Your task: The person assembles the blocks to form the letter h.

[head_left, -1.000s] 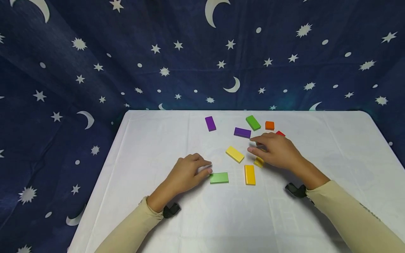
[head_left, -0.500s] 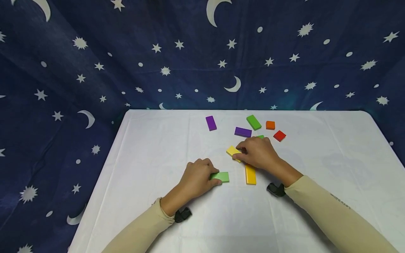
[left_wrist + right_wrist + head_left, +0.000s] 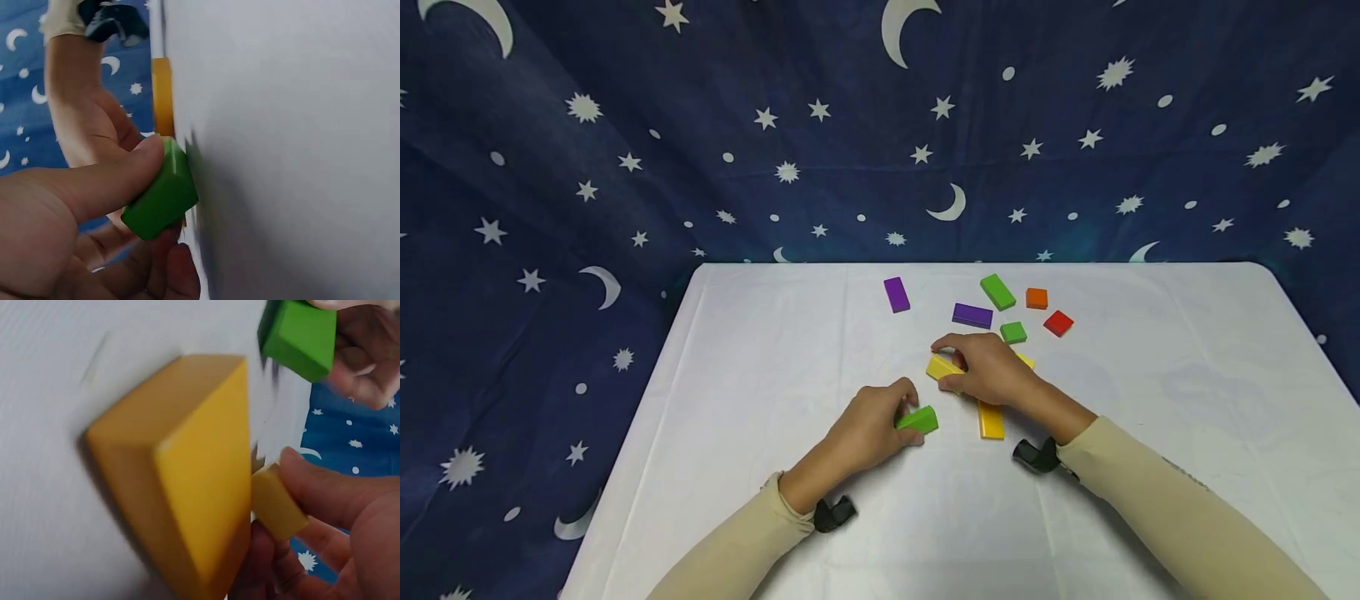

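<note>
My left hand (image 3: 872, 427) pinches a green block (image 3: 921, 420) between thumb and fingers at the middle of the table. The block is tilted, its end face showing in the left wrist view (image 3: 164, 200). Just beyond and to the right, my right hand (image 3: 988, 367) grips a yellow block (image 3: 942, 367) by its sides, partly hidden by the fingers. Under the right wrist lies an orange-yellow block (image 3: 991, 421), large and near in the right wrist view (image 3: 187, 462). Another yellow piece (image 3: 1026, 360) peeks out behind the right hand.
Beyond the hands lie two purple blocks, one at left (image 3: 897, 295) and one in the middle (image 3: 972, 316). Near them are a long green block (image 3: 997, 292), a short green one (image 3: 1013, 332), an orange block (image 3: 1037, 298) and a red one (image 3: 1058, 323). A starry curtain (image 3: 850, 133) hangs behind the white table.
My right hand has moved left and taken hold of the yellow block, shifting it slightly left. My left hand has closed on the green block and tipped it from lying flat.
</note>
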The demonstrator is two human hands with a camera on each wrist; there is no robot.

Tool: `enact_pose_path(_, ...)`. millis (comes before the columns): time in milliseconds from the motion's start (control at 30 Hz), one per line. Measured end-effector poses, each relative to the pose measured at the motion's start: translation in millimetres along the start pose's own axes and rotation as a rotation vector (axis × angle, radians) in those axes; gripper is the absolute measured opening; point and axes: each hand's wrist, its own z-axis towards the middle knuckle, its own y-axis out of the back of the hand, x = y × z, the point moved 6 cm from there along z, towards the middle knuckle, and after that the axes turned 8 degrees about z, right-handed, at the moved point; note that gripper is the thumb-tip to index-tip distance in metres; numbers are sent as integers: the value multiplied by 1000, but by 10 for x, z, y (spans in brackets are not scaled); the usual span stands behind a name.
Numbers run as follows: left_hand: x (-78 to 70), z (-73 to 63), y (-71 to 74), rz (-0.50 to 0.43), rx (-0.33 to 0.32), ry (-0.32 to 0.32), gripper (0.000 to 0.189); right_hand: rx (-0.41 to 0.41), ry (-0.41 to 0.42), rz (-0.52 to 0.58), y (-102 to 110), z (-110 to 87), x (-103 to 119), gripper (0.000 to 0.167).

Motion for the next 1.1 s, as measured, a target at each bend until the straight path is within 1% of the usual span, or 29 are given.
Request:
enact_pose_path(67,54,7,-4,-100,2,33,43,13,-22,85,-15,1,-22,53)
enact_pose_path(133,114,19,1,-183,5,75,45,20,-69,203,-31,7,-57,50)
enact_pose_path(233,210,45,8,-299,0,140,34,33,-153,428,-74,30,-104,43)
enact_pose_path(300,278,57,5,-361,-2,188,29,37,-213,589,-104,44,-119,43)
enact_pose_path(367,333,67,-4,-426,-3,223,25,36,-251,726,-128,61,-118,44)
enact_pose_path(433,375,72,-22,-488,3,248,23,24,-275,824,-140,78,-110,46)
enact_pose_path(500,400,76,-32,-534,3,256,22,13,-287,891,-150,99,-97,48)
enact_pose_path(533,411,80,-33,-541,-3,256,21,6,-288,908,-153,110,-90,48)
enact_pose_path(600,427,91,-14,-516,-33,240,20,-7,-291,932,-159,134,-74,49)
enact_pose_path(700,439,106,33,-436,-88,205,18,-23,-288,949,-172,164,-53,50)
enact_pose_path(767,452,114,62,-384,-109,191,18,-32,-285,951,-186,184,-51,50)
enact_pose_path(833,478,119,75,-353,-97,193,18,-40,-283,936,-207,206,-47,51)
enact_pose_path(900,514,122,77,-338,-66,204,20,-50,-272,900,-227,225,-37,50)
enact_pose_path(1033,564,132,68,-329,-16,213,22,-71,-248,820,-256,259,-16,48)
enact_pose_path(1100,571,142,63,-327,-9,203,23,-90,-237,785,-258,279,-21,47)
